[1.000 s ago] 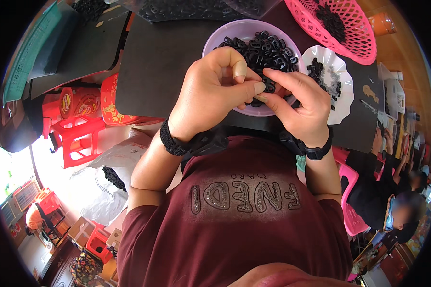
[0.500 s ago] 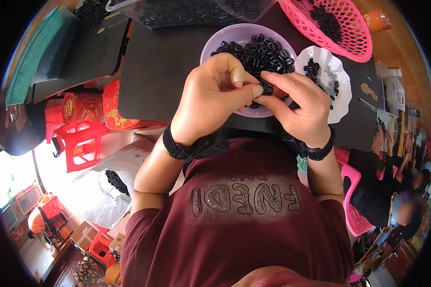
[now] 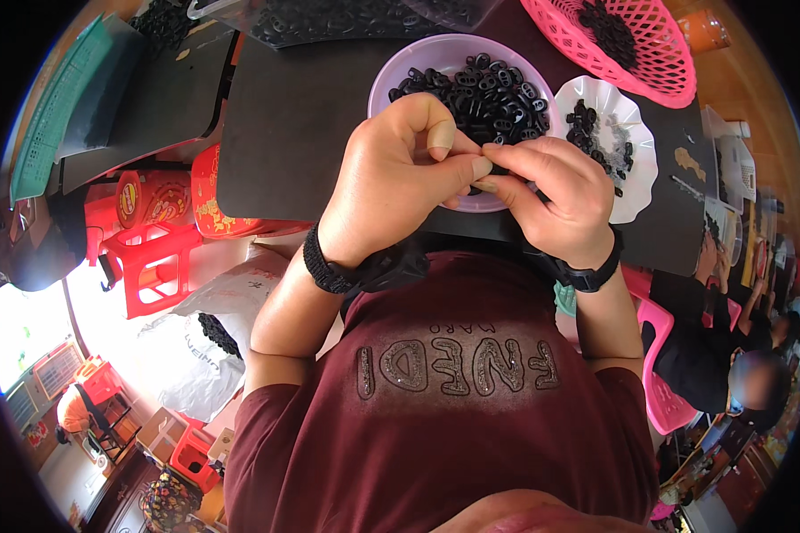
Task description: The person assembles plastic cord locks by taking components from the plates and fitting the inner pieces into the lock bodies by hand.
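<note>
Above the near rim of a pale purple bowl [image 3: 384,75], my two hands meet at the fingertips. The bowl holds a heap of small black oval plastic pieces [image 3: 484,96], many with two holes. My left hand [image 3: 400,169] pinches with thumb and forefinger, and a pale covering sits on one fingertip. Against it, my right hand [image 3: 556,191] presses its thumb and forefinger together. Whatever lies between the fingertips is small and mostly covered; only a dark bit shows. To the right of the bowl is a white wavy-edged plate [image 3: 636,191] with black pieces and small clear bits.
A pink lattice basket [image 3: 676,67] with black pieces stands at the far right. A clear tub [image 3: 329,22] of black pieces is behind the bowl. The dark tabletop [image 3: 284,133] extends left. Red stools [image 3: 156,266] and a white sack [image 3: 187,355] stand left. People sit at the right.
My right thumb and forefinger have closed together and come up against my left fingertips. A black piece seen between the right fingers before is now covered. The view has shifted slightly.
</note>
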A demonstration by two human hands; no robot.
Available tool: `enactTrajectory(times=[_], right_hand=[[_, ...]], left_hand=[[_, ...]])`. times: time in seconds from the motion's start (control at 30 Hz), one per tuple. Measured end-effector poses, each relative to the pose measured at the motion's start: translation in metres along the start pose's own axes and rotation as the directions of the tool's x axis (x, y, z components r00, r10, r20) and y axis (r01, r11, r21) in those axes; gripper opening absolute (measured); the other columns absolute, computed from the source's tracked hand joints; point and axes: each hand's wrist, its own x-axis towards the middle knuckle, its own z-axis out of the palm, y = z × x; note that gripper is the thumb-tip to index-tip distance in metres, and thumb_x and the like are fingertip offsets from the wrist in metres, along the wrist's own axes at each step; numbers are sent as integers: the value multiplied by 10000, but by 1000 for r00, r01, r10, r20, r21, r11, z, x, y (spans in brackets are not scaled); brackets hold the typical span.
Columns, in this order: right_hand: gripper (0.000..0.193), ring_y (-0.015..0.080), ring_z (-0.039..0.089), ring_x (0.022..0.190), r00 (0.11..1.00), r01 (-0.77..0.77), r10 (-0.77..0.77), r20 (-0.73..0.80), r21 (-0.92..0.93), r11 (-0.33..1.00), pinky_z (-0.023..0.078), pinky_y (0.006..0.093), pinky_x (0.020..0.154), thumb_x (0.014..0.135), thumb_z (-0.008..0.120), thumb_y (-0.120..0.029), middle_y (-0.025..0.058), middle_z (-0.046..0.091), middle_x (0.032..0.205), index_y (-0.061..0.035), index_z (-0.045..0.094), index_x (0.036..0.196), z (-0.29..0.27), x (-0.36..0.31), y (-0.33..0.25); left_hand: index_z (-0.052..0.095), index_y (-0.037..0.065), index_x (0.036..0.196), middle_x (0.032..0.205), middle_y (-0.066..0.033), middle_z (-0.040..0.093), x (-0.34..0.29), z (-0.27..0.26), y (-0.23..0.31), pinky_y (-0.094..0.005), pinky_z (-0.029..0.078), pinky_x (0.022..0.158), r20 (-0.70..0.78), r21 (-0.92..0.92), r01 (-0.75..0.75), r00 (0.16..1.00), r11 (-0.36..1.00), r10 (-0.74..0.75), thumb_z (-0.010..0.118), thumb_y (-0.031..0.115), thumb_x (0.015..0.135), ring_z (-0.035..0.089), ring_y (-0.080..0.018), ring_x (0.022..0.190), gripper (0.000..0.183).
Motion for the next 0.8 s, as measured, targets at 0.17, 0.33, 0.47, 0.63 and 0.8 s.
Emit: enactTrajectory(times=[0.17,0.33,0.47,0.63,0.8], right_hand=[[312,243,632,631,994,-106,106,31,10,994,511,321,557,670,800,-48,79,666,759,-52,696,964,-1,-4,-4],[299,243,623,618,996,-93,93,17,22,995,495,323,541,687,792,-48,83,666,760,-57,694,969,-1,-7,0],[288,234,618,611,990,-137,136,47,7,991,491,306,542,700,796,-65,88,664,764,-55,696,969,-9,-6,-2],[254,111,640,705,945,-315,304,-125,-87,945,506,242,638,801,757,-96,77,700,851,-32,707,1042,-54,12,23],[323,48,599,815,909,-415,376,-180,-310,855,489,204,735,894,675,-90,12,676,925,-71,654,1216,-96,36,65]], left_hand=[[374,85,767,850,-143,681,0,1,0,-207,503,517,19,-40,-3,1000,999,4,685,-87,815,607,-102,633,359],[376,89,762,863,-146,685,1,4,-2,-213,508,520,12,-50,18,1000,999,-18,681,-74,829,613,-105,637,352],[413,75,804,895,-152,689,0,4,-4,-217,518,546,40,-74,42,998,996,-39,669,-57,848,621,-110,654,291],[491,31,915,930,-106,683,2,-2,-12,-237,544,636,-9,-83,-28,1000,996,28,672,3,872,631,-96,757,188],[504,27,933,944,-110,682,2,-12,-20,-232,538,639,-71,-126,-36,997,991,27,666,9,879,637,-100,764,173]])
